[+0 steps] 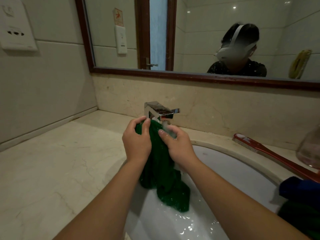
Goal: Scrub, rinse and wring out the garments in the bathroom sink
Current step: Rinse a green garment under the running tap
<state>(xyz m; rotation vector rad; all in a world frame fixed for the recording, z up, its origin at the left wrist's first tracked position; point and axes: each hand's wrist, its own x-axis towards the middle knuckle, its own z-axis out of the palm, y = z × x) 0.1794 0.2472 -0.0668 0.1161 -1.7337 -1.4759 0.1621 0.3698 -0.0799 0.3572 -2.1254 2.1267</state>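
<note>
Past the forearms [103, 196], the green garment [162, 170] is held under the faucet [161, 112] — top end clamped by curled fingers [147, 126], left hand [136, 141] beside right hand [180, 146] — and hung lengthwise into the sink [225, 149].

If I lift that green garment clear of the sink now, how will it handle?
Probably floppy: the green garment hangs limp between the left hand and right hand, trailing into the sink. Likely heavy for its size, since water from the faucet appears to run onto it. Expect drips.
</note>
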